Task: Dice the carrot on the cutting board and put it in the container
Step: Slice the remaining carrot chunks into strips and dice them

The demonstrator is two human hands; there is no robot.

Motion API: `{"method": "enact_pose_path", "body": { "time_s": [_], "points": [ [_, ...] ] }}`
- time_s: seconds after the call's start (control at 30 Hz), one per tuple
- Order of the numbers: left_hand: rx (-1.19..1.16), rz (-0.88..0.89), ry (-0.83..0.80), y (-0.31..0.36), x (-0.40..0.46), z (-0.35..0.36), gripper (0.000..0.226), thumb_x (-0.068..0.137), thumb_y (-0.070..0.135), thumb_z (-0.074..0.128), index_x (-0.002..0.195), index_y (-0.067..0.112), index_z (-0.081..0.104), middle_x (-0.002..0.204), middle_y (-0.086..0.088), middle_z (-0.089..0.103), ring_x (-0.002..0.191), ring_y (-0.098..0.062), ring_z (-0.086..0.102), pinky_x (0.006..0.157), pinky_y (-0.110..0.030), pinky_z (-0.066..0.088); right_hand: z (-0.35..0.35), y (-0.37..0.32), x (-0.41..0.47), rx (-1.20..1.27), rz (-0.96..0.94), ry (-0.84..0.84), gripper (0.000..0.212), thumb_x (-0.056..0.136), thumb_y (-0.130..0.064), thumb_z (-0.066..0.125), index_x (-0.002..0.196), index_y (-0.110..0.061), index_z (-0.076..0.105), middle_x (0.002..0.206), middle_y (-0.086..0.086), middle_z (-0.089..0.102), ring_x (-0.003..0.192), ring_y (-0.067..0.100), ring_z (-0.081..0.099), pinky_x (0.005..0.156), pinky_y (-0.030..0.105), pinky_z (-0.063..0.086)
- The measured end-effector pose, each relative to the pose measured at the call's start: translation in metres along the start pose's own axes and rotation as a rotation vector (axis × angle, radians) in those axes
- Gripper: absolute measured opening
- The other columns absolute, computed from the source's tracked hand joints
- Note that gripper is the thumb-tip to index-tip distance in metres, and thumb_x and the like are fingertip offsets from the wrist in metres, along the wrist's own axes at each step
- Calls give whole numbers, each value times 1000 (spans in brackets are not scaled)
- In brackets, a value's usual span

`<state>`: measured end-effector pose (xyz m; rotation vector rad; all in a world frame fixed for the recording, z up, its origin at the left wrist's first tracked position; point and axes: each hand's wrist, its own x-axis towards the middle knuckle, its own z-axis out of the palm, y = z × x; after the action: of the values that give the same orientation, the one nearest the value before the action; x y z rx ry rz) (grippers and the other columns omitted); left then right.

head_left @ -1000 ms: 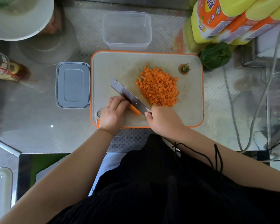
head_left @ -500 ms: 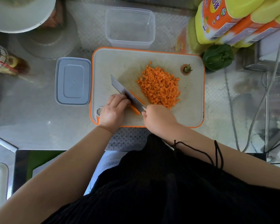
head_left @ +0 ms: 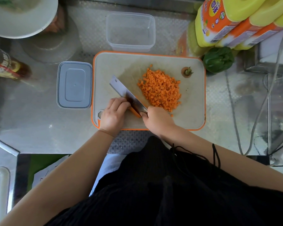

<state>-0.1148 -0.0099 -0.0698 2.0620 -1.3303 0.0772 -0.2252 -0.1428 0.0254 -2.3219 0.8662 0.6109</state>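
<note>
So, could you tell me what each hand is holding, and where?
Right hand grips the knife by its handle; left hand holds down the carrot strips beside the blade.

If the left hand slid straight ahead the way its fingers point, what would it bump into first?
Most likely the cleaver: the left hand has its fingers curled on the carrot piece, with the blade right against the knuckles.

your left hand lies knuckles up, its fingers curled under with the tips tucked away from view. your right hand is closed in a fist-like grip, thumb side facing the left hand, the two hands close but not touching. both forearms are bare and angle inward from the lower corners, wrists roughly level with each other.
</note>
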Motion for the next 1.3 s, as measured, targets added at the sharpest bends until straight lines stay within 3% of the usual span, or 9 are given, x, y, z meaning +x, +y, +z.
{"method": "enact_pose_path", "body": {
  "time_s": [0.1, 0.3, 0.5, 0.6, 0.8, 0.93, 1.03, 1.17, 1.3],
  "points": [
    [-11, 0, 6, -1, -1, 0, 20, 86, -5, 57, 102, 7, 59, 104, -15, 61, 98, -29, 53, 79, -33, 47, 3, -2, -3, -33, -18, 13, 25, 99, -32, 44, 83, -13, 46, 74, 4, 51, 72, 28, 57, 58, 35, 43],
    [0, -90, -9, 1, 0, 1, 16, 86, 2, 55, 98, 10, 62, 106, -9, 56, 99, -26, 52, 63, -35, 50, 3, 0, -3, -34, -27, 16, 25, 100, -31, 42, 84, -12, 45, 74, 4, 50, 69, 26, 52, 57, 33, 39],
    [-9, -106, -15, 3, 0, 0, 15, 87, 5, 55, 90, 3, 70, 99, -15, 64, 98, -24, 54, 75, -30, 45, 11, 7, -8, -81, 10, 2, 29, 101, -35, 40, 81, -14, 42, 63, -3, 39, 67, 23, 50, 57, 34, 42],
    [-1, -92, -6, -1, -2, 2, 15, 86, 3, 56, 92, 4, 70, 101, -13, 62, 98, -25, 55, 75, -31, 47, 14, 5, -7, -108, 10, 8, 25, 101, -32, 40, 86, -13, 45, 62, -3, 35, 67, 23, 48, 56, 34, 36],
    [-8, -50, 19, -2, -2, 4, 15, 86, -1, 57, 96, 5, 67, 106, -8, 56, 96, -26, 55, 74, -32, 47, 14, -8, -4, -139, -6, 61, 11, 95, -15, 49, 96, -7, 57, 72, 2, 47, 72, 29, 59, 55, 30, 35],
    [-24, -63, 9, 0, -2, 2, 20, 87, 0, 55, 101, 14, 60, 107, -7, 58, 95, -26, 57, 67, -35, 52, 8, 8, -8, -75, 0, -25, 22, 100, -26, 42, 84, -13, 47, 66, -1, 44, 69, 25, 52, 58, 33, 40],
    [-24, -64, -6, 0, -1, -1, 22, 87, 2, 54, 103, 17, 57, 109, -5, 56, 96, -25, 57, 65, -35, 52, 8, 15, -17, -99, 63, -103, 23, 102, -31, 38, 86, -14, 42, 65, -2, 40, 70, 24, 50, 61, 34, 40],
    [-10, -58, -21, 1, -1, -2, 23, 84, 1, 51, 102, 13, 61, 110, -3, 55, 96, -25, 57, 66, -34, 50, 3, 14, -10, 13, 76, -54, 29, 100, -34, 41, 89, -10, 53, 68, 0, 46, 69, 23, 51, 56, 32, 37],
    [4, -23, 1, 3, 0, -2, 21, 83, 1, 51, 98, 8, 62, 110, -4, 53, 96, -24, 53, 72, -28, 42, -4, 15, -15, 37, 87, -5, 30, 100, -37, 41, 82, -13, 45, 65, -3, 41, 64, 19, 45, 56, 30, 31]
  ]
}}
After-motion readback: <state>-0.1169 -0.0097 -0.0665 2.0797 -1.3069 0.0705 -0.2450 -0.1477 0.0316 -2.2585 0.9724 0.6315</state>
